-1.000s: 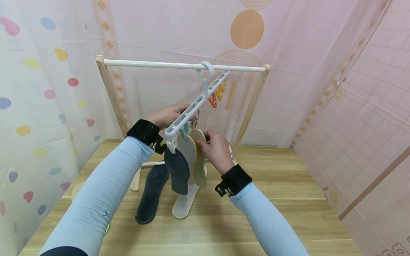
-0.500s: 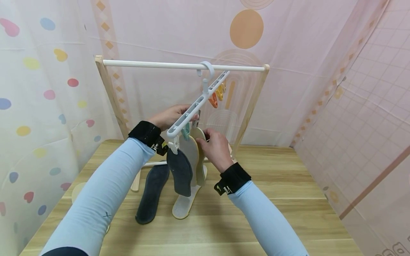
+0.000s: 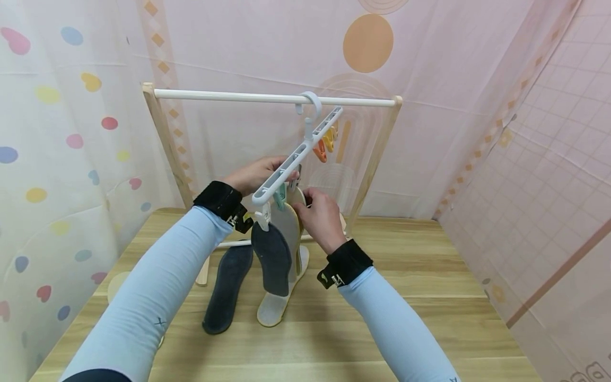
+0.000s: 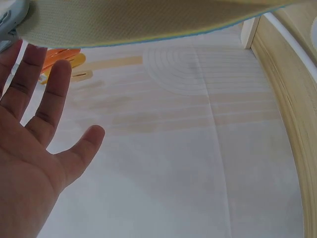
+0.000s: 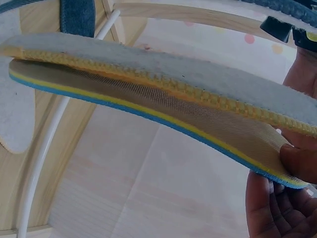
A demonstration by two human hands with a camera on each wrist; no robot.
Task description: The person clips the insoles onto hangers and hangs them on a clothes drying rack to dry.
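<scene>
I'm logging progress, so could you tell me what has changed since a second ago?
The right hand has lifted the beige insole slightly up toward the clip hanger, keeping its grip. The left hand stays at the hanger; hung and tabletop insoles are unchanged.
</scene>
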